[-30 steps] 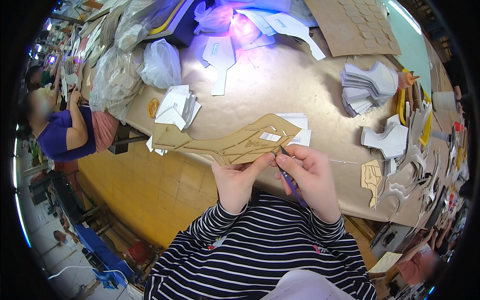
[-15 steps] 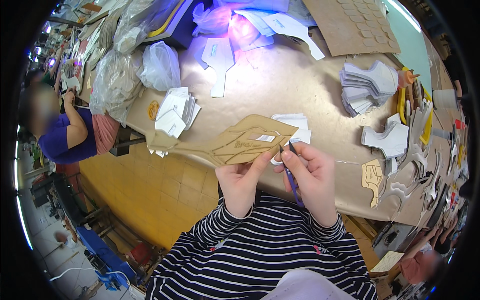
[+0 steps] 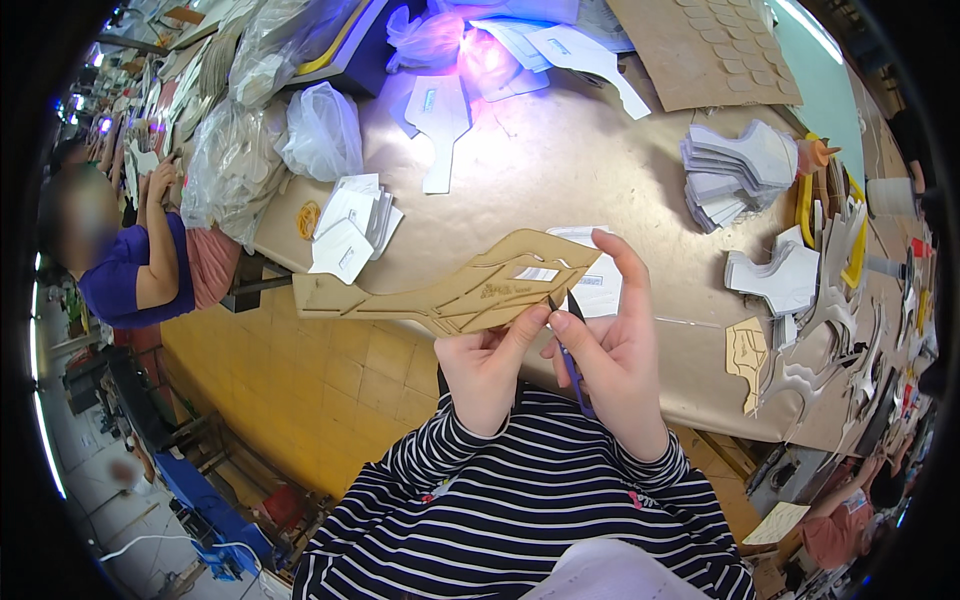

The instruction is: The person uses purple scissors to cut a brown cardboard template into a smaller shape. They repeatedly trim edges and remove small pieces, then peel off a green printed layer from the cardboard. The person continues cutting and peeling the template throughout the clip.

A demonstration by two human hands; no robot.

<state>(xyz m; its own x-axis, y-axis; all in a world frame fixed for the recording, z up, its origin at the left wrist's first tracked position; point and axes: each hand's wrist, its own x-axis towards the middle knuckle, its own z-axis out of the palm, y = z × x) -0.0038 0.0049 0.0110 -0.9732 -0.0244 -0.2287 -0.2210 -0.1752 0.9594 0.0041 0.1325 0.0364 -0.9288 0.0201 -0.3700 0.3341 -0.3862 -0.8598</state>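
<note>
A tan, flat template (image 3: 420, 298) with cut slots and a small window is held up over the near edge of the table. My left hand (image 3: 478, 378) pinches its lower edge, thumb on top. In my right hand (image 3: 625, 375) is a small pair of snips (image 3: 574, 370) with a purple handle and dark blades. The blade tips are slightly apart at the template's lower right edge. My right index finger is raised beside the template's right corner. White cut pieces (image 3: 602, 290) lie partly hidden behind the template and that hand.
White cut pieces lie stacked at left (image 3: 352, 222) and right (image 3: 740, 165). A small tan template (image 3: 745, 360) rests near the right front edge. Plastic bags (image 3: 320, 130) stand at the back left, beside a seated person in purple (image 3: 135, 270). A brown board (image 3: 705, 55) is at the back right.
My right index finger has lifted and straightened. The template's left end has tilted a little, and the snips have shifted slightly left along its edge.
</note>
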